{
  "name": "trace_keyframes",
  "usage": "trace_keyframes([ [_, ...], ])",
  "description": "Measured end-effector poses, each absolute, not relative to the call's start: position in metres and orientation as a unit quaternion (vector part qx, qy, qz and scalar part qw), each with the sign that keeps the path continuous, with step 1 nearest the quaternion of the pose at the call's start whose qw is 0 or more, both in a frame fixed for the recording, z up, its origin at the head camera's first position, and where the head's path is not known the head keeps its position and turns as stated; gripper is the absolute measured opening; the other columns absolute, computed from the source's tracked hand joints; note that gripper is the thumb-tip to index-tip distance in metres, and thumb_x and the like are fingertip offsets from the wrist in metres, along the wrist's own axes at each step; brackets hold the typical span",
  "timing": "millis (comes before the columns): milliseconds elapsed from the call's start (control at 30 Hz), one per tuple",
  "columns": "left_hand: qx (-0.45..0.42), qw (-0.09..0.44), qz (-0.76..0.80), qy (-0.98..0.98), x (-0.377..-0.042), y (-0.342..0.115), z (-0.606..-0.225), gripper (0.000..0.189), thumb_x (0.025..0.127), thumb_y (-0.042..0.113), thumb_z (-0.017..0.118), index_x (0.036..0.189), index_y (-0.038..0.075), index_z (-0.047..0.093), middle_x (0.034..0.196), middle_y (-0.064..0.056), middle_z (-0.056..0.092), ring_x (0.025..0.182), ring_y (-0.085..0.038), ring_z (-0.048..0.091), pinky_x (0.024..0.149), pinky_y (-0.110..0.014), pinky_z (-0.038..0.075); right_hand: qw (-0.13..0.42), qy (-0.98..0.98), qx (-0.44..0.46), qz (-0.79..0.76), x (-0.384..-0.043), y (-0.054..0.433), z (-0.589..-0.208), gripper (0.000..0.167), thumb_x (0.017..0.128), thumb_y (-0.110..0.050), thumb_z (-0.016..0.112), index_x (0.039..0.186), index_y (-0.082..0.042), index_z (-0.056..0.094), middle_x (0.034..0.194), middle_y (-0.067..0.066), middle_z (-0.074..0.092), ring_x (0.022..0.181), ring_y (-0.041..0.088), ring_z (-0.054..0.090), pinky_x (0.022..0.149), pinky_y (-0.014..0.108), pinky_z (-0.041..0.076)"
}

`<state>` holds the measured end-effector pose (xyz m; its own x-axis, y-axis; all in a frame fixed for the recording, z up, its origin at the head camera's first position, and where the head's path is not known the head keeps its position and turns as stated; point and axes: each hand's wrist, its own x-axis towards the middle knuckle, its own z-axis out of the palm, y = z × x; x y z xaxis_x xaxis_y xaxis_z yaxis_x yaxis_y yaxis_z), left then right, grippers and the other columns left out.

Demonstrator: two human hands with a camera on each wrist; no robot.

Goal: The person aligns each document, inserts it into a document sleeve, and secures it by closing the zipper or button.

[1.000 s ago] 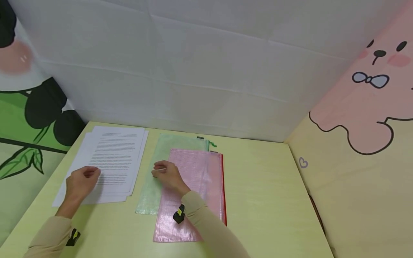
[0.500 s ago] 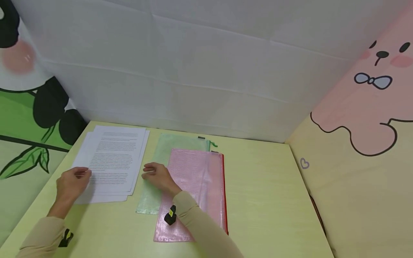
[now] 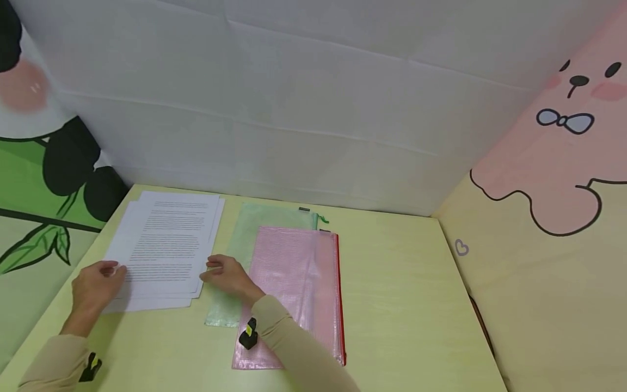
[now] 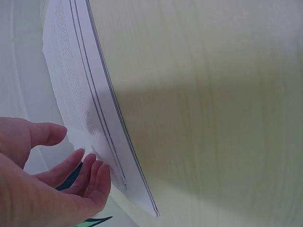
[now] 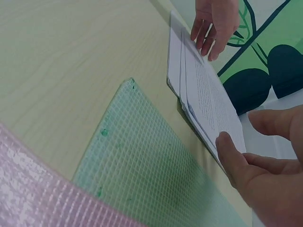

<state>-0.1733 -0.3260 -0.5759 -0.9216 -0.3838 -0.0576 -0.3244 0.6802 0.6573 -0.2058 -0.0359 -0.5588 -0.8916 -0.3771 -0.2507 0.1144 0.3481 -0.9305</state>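
A stack of printed paper sheets (image 3: 168,239) lies at the left of the table, its layers slightly offset. My left hand (image 3: 97,289) is at the stack's near left edge, thumb and fingers apart with a gap between them in the left wrist view. At the stack's right edge is my right hand (image 3: 229,277), over the green mesh zip pouch (image 3: 274,216). Its thumb and fingers (image 5: 229,149) are also apart, close beside the sheets; whether they touch is unclear. A pink mesh zip pouch (image 3: 289,272) overlaps the green one, partly under my right forearm.
Both pouches lie flat on the light wooden table (image 3: 392,294). The pink one has a red zip (image 3: 339,294) along its right side. A white sheet wall (image 3: 313,109) rises behind the table, with printed cartoon panels (image 3: 539,174) on both sides.
Both hands have moved left and slightly nearer to me. The right hand has come from above the pouches to the paper stack's right edge. Stack and pouches lie as before.
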Motion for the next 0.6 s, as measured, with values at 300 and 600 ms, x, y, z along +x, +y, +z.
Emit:
trace_keyframes([
  [300, 0.204, 0.04, -0.35, -0.913, -0.1713, -0.3274, -0.5724, 0.051, 0.1, 0.02, 0.05, 0.131, -0.021, 0.05, 0.127, -0.041, 0.053, 0.113, -0.056, 0.049, 0.085, -0.056, 0.038, 0.24, 0.793, -0.096, -0.552, -0.1992, -0.0417, -0.5577, 0.057, 0.095, -0.022, 0.074, 0.146, -0.004, 0.054, 0.138, 0.004, 0.064, 0.117, 0.01, 0.064, 0.093, 0.023, 0.051],
  [600, 0.225, 0.021, -0.344, -0.911, -0.1699, -0.3334, -0.5724, 0.055, 0.099, 0.02, 0.05, 0.132, -0.023, 0.047, 0.136, -0.043, 0.046, 0.124, -0.061, 0.041, 0.1, -0.065, 0.035, 0.237, 0.788, -0.077, -0.563, -0.1966, -0.0457, -0.5587, 0.058, 0.095, -0.02, 0.074, 0.146, -0.003, 0.053, 0.14, 0.005, 0.063, 0.114, 0.011, 0.066, 0.092, 0.022, 0.052],
])
